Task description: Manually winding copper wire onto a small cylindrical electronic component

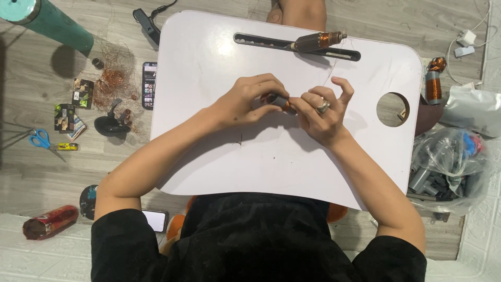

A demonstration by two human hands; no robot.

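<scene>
Both hands meet mid-desk [219, 156]: the left hand [249, 101] and right hand [319, 112] are pinched around a small grey motor core [280, 100]. Another copper-wound armature [317, 40] sits in the desk's slot, with scissors [39, 139] and a copper wire tangle [112, 78] off on the floor.

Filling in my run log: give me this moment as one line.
left hand: grips small motor core | right hand: pinches its end | surface: white lap table | spare core: in slot

This looks like a room at home used as a little workshop, because a white lap table [209, 156] sits on a grey wood floor [31, 167] with blue scissors [39, 139], a heap of copper wire [112, 81], a phone [149, 84] and a bag of motor parts [449, 167] around it.
</scene>
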